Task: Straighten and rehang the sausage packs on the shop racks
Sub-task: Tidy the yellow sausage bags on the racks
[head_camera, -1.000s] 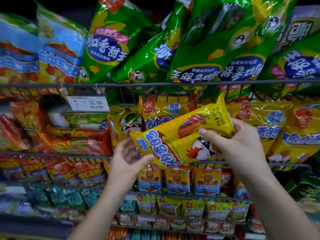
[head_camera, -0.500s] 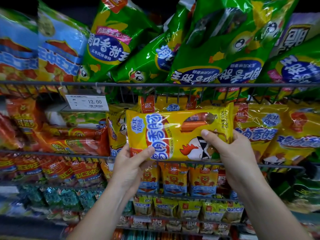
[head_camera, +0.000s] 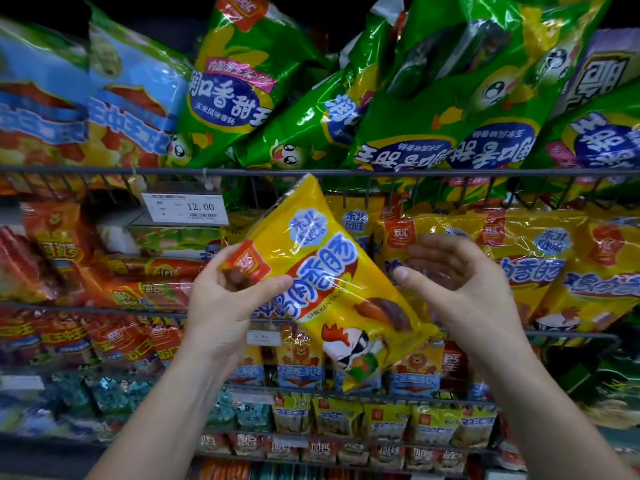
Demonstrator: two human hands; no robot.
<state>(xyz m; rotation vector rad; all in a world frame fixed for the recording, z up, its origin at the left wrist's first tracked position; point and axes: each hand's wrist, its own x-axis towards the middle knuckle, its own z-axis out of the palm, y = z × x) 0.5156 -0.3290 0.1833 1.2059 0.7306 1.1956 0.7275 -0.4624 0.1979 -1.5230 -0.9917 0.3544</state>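
Wire racks (head_camera: 346,172) crammed with sausage packs (head_camera: 433,109) behind tilted yellow pack (head_camera: 332,289).

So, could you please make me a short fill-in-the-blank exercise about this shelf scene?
1. The left hand grips a ___ sausage pack by its red-logo corner.
2. The right hand is ___ and grips nothing.
3. The price tag on the rack reads ___.

Missing words: yellow; open; 12.00
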